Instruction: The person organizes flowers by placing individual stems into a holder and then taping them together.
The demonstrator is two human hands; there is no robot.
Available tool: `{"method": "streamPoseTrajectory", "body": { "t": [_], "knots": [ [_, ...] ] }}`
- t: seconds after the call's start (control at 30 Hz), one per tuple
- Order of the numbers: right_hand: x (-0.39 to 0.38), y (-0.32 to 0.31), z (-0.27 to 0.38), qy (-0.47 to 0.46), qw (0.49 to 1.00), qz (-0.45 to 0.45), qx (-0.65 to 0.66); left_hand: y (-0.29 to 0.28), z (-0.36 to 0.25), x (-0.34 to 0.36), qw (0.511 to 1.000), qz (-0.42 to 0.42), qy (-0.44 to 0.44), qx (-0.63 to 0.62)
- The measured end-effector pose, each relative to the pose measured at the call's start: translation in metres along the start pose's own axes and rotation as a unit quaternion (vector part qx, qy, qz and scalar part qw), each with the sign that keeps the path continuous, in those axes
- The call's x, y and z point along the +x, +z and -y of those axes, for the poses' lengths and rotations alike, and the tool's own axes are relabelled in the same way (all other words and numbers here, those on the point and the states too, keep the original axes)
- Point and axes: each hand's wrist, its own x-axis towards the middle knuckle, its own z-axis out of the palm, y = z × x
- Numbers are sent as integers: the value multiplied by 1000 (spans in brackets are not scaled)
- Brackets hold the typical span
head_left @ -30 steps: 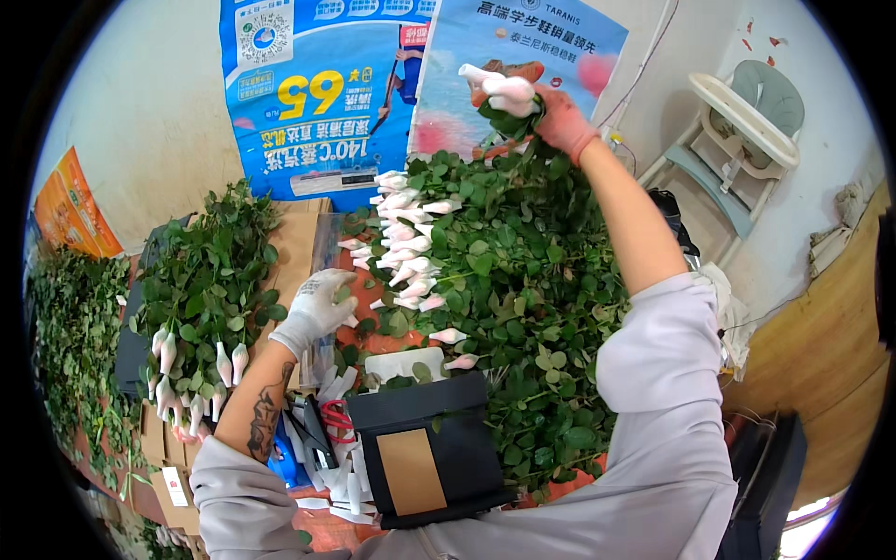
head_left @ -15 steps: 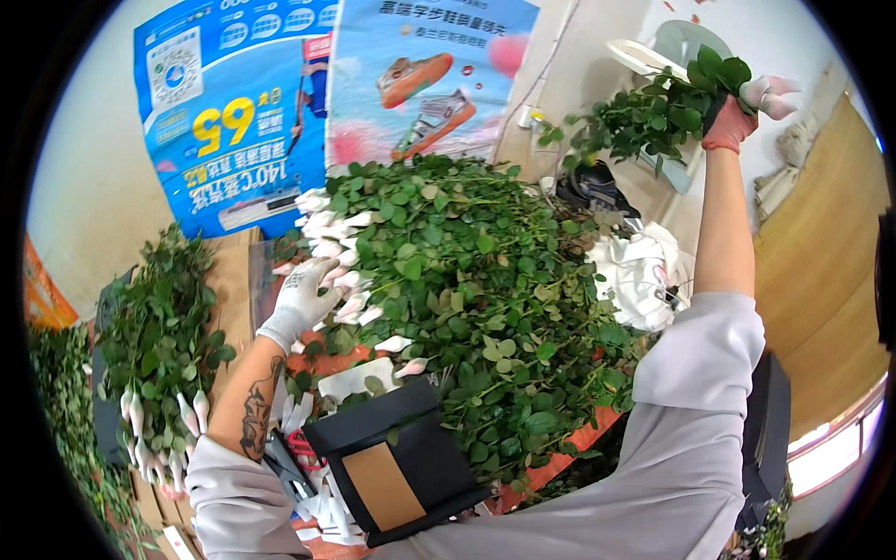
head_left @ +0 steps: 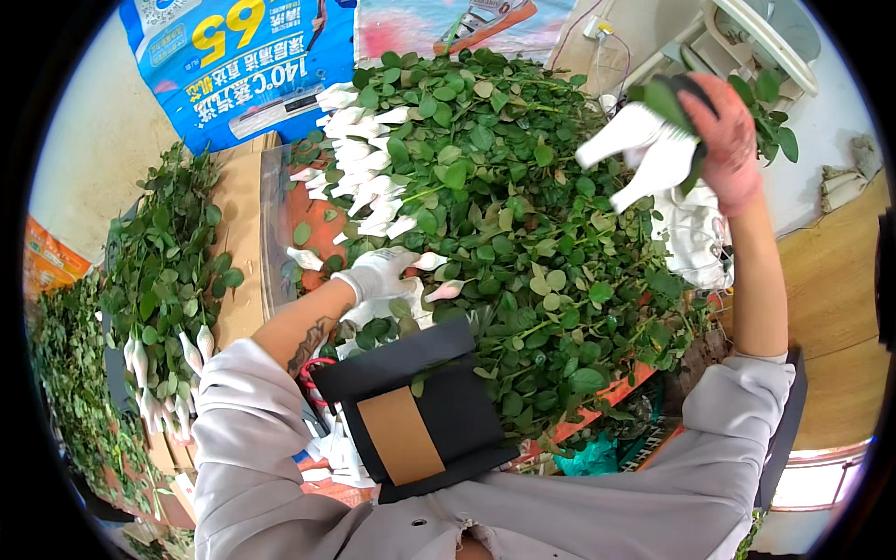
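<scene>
High on the right, my right hand (head_left: 730, 140) in a reddish glove is closed round a few long-stemmed roses (head_left: 644, 149). Their buds wear white sleeves and point left; leaves stick out behind the hand. My left hand (head_left: 378, 273), in a white glove, is at the left edge of a big pile of leafy rose stems (head_left: 523, 196). Its fingers are apart and reach toward a white-sleeved bud (head_left: 429, 261); whether they touch it I cannot tell. A pinkish bud (head_left: 444, 290) lies just nearer. More white-sleeved buds (head_left: 369, 177) line the pile's left side.
A black box with a brown panel (head_left: 401, 437) is close before me. At the left lies another rose bunch (head_left: 163, 280) beside cardboard (head_left: 245, 215). A white chair-like frame (head_left: 765, 42) stands back right, near a white cloth bag (head_left: 693, 238). Posters (head_left: 252, 75) cover the wall.
My right hand has brought the roses nearer and lower, turning the buds leftward. My left hand has moved from the row of buds toward the nearer single buds. The view has tilted down.
</scene>
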Motion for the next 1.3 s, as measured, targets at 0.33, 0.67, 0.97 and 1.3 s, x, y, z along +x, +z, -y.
{"method": "streamPoseTrajectory", "body": {
  "t": [0.33,0.67,0.97,1.3],
  "knots": [
    [-20,63,9,22,998,33,-47,16,-27,64,989,72,-42,119],
    [16,115,124,6,963,214,164,-99,-64,50,575,158,23,-803],
    [-9,152,111,103,864,211,446,-118,-87,68,544,139,116,-820],
    [-99,102,-82,440,875,-140,148,16,-47,51,980,15,194,-43]
  ]
}}
